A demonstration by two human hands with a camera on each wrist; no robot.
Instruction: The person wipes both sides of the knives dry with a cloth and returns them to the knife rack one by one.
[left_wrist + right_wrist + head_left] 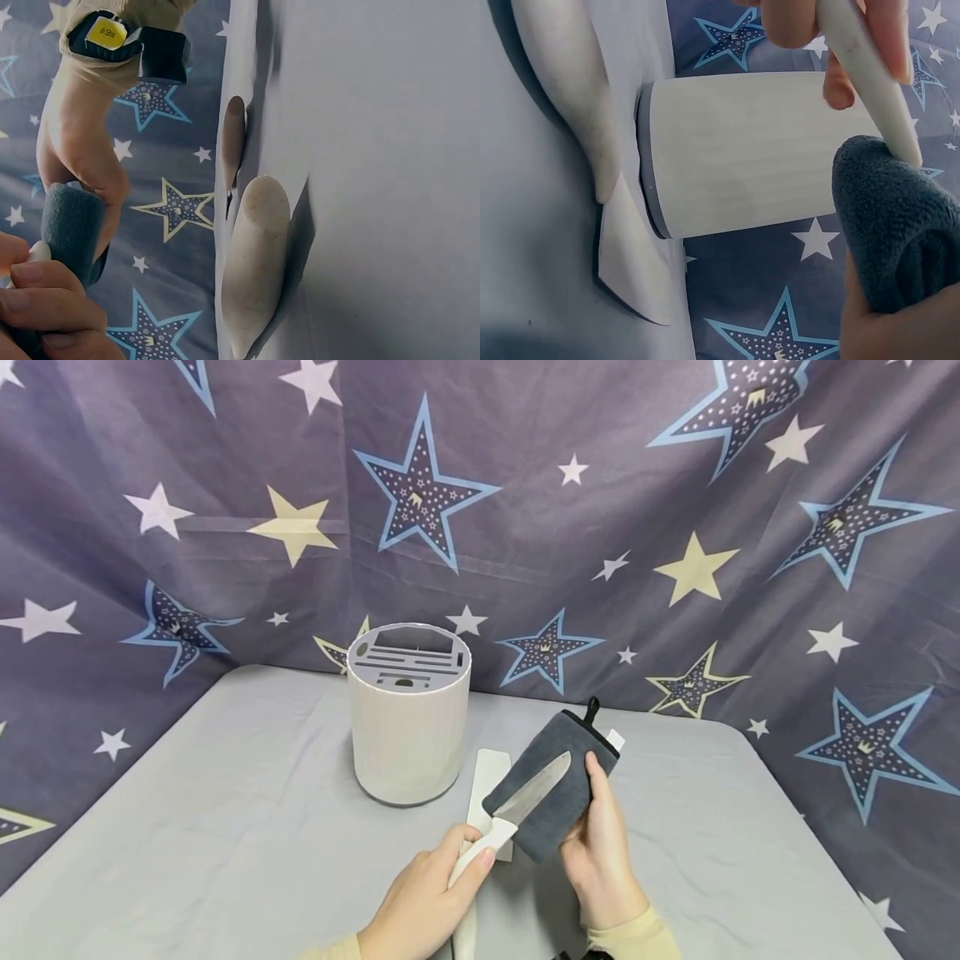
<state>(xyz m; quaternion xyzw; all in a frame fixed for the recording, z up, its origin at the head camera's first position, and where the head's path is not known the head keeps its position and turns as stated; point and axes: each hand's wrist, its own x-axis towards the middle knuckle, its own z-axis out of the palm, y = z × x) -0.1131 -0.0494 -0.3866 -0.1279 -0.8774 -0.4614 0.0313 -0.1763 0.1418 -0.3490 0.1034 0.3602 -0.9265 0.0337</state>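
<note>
My left hand (427,897) grips a small kitchen knife by its white handle (480,852). The knife's blade (536,789) points up and right, lying over the face of a blue-grey cloth (551,831). My right hand (603,852) holds that cloth from its right side, thumb at the edge; it has black trim, a black hanging loop and a white tag. In the right wrist view the cloth (877,202) looks thick and folded, close to the knife handle (866,75). Beneath my hands a broad-bladed knife (491,772) lies on the table, its pale handle (255,270) toward me.
A round white knife block (408,739) with a slotted grey top stands left of the cloth, toward the back of the grey-covered table (247,827). A slim brownish object (234,139) lies past the pale handle in the left wrist view. Behind hangs a star-patterned curtain (517,560).
</note>
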